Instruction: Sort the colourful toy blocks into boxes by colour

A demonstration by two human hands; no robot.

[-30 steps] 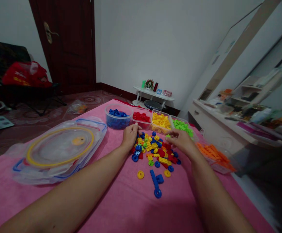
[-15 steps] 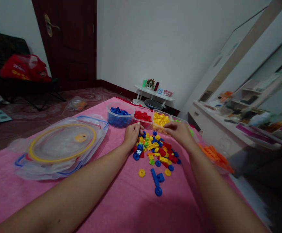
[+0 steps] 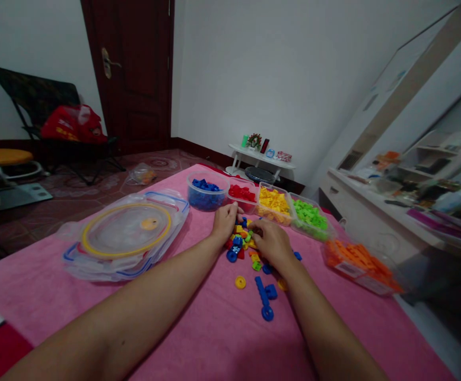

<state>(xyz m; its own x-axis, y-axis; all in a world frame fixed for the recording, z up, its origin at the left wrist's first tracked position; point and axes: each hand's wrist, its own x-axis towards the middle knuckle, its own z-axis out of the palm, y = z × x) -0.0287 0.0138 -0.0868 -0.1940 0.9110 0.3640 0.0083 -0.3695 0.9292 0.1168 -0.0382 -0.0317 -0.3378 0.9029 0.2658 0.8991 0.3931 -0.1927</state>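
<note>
A heap of mixed toy building blocks (image 3: 240, 230) in yellow, red, blue and green lies on the pink cloth, partly hidden by both hands. My left hand (image 3: 224, 222) rests at the heap's left edge, fingers curled inward; whatever they hold is hidden. Over the heap's right side is my right hand (image 3: 272, 241), its fingers bent down and drawn together among the blocks; the piece at its fingertips cannot be made out. Nearer me lie a yellow wheel (image 3: 240, 282) and a long blue piece (image 3: 261, 291) beside a blue wheel (image 3: 267, 314).
Behind the heap stand tubs of blue blocks (image 3: 206, 203), red blocks (image 3: 241, 192), yellow blocks (image 3: 274, 200) and green blocks (image 3: 309, 213). A box of orange blocks (image 3: 361, 259) is at right. Stacked clear lids (image 3: 123, 233) lie at left.
My right hand has moved from beside the yellow tub down and left into the heap. My left hand stays at the heap's left edge. The view has shifted left.
</note>
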